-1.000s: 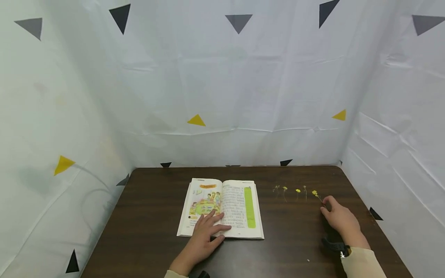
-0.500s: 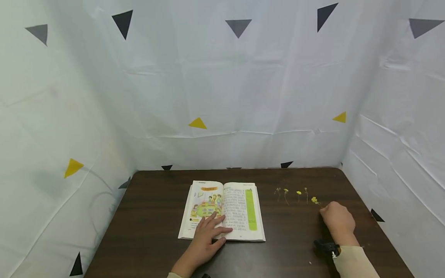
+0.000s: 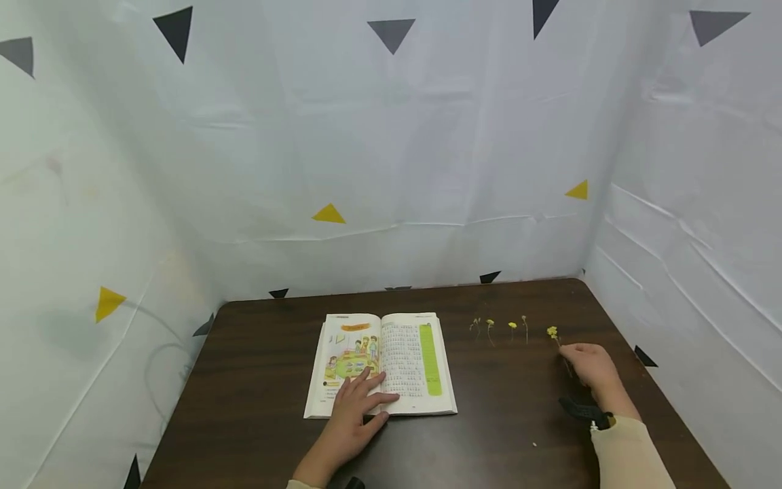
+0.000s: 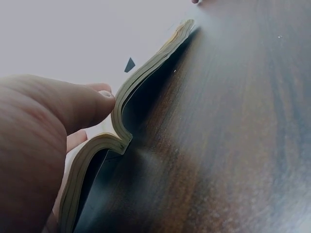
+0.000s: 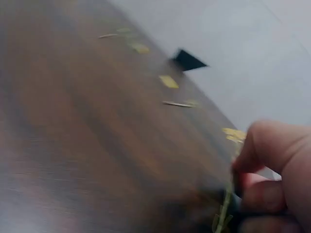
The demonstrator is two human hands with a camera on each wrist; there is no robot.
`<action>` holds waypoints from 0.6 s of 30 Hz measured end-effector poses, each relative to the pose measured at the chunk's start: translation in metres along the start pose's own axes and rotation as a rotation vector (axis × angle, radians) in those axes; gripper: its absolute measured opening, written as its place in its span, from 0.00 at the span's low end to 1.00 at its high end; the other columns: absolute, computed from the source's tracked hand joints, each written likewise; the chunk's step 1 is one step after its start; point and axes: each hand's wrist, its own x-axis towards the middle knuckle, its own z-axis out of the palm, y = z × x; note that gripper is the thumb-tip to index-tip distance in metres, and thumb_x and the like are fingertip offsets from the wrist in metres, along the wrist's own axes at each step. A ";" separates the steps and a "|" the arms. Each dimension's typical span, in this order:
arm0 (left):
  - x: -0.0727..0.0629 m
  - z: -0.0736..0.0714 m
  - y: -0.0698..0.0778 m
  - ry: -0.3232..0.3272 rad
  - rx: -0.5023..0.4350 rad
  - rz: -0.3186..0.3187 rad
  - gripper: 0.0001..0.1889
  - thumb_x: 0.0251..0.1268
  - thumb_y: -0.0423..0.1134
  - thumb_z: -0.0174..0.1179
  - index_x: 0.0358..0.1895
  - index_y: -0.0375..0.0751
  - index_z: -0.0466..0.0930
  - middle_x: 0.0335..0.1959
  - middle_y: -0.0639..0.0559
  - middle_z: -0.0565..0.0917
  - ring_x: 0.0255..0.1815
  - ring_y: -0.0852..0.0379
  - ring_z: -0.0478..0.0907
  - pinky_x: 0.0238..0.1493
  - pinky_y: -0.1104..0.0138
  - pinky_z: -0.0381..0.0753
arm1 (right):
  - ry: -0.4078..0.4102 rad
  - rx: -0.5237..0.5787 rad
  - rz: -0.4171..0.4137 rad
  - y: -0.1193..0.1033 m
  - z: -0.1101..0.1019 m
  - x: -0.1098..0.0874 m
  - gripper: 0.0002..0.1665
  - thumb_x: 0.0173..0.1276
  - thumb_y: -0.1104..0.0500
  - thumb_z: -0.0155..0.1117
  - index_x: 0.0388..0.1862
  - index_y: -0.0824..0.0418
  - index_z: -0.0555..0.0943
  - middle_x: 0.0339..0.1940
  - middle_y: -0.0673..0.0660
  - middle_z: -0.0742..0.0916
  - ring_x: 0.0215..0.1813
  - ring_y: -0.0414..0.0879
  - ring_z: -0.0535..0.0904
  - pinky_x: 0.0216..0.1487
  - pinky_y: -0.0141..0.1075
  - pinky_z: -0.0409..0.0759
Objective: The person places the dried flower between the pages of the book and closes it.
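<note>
My left hand (image 3: 351,421) rests with spread fingers on the lower part of an open book (image 3: 415,401), across its inner fold. The left page carries a coloured picture, the right page text and a green strip. In the left wrist view the thumb (image 4: 90,104) lies near the fold at the book's bottom edge. At the right, my right hand (image 3: 592,367) pinches the stem of a yellow flower (image 3: 552,332) between thumb and fingers. The right wrist view shows its stem (image 5: 226,204) running down past the fingertips, with the blossom above them.
Several small dried flowers lie in a row between book and right hand, among them a yellow one (image 3: 512,326) and a thin-stemmed one (image 3: 525,326). A tiny pale speck (image 3: 534,445) is on the dark wooden table (image 3: 244,380). White sheeting (image 3: 391,170) with triangles surrounds the table.
My right hand has turned at the wrist, and the yellow flower now stands steeper and slightly farther from the row. My left hand stays on the book. The head view has shifted slightly.
</note>
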 end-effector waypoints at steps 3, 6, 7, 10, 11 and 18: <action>-0.001 -0.002 0.000 -0.003 0.007 -0.002 0.17 0.79 0.46 0.66 0.65 0.67 0.87 0.85 0.51 0.71 0.91 0.37 0.53 0.85 0.29 0.40 | -0.038 0.081 0.005 0.002 -0.005 0.002 0.30 0.86 0.48 0.54 0.64 0.74 0.81 0.23 0.48 0.76 0.23 0.45 0.73 0.33 0.41 0.77; -0.001 -0.003 0.000 0.006 0.014 -0.001 0.17 0.79 0.47 0.66 0.65 0.68 0.87 0.85 0.52 0.71 0.91 0.37 0.53 0.85 0.29 0.40 | -0.062 0.085 -0.011 0.003 -0.006 0.004 0.28 0.85 0.49 0.53 0.61 0.73 0.81 0.27 0.49 0.77 0.24 0.46 0.73 0.33 0.41 0.77; -0.001 -0.003 -0.001 0.008 0.015 -0.005 0.17 0.79 0.47 0.66 0.65 0.69 0.87 0.85 0.52 0.71 0.91 0.38 0.53 0.85 0.29 0.40 | -0.062 0.087 -0.014 0.002 -0.006 0.005 0.27 0.85 0.48 0.53 0.60 0.72 0.82 0.27 0.49 0.77 0.24 0.46 0.74 0.33 0.41 0.77; -0.001 -0.002 -0.002 0.016 0.015 -0.015 0.17 0.79 0.47 0.66 0.65 0.71 0.87 0.85 0.54 0.71 0.92 0.40 0.53 0.86 0.31 0.40 | -0.058 0.104 -0.022 0.001 -0.003 0.007 0.26 0.85 0.48 0.54 0.56 0.71 0.83 0.27 0.49 0.77 0.25 0.46 0.74 0.32 0.41 0.77; -0.001 -0.002 -0.003 0.019 0.016 -0.013 0.17 0.79 0.47 0.66 0.65 0.72 0.87 0.85 0.54 0.71 0.92 0.40 0.53 0.86 0.31 0.40 | -0.054 0.105 -0.023 0.000 -0.003 0.006 0.27 0.85 0.48 0.54 0.57 0.71 0.83 0.28 0.49 0.77 0.26 0.46 0.74 0.32 0.41 0.77; -0.002 -0.001 -0.001 0.003 0.026 0.005 0.17 0.80 0.48 0.65 0.65 0.70 0.87 0.84 0.53 0.72 0.91 0.39 0.54 0.85 0.30 0.41 | -0.014 0.208 -0.009 -0.002 0.003 -0.010 0.25 0.87 0.47 0.51 0.33 0.61 0.80 0.24 0.47 0.73 0.27 0.45 0.72 0.33 0.39 0.76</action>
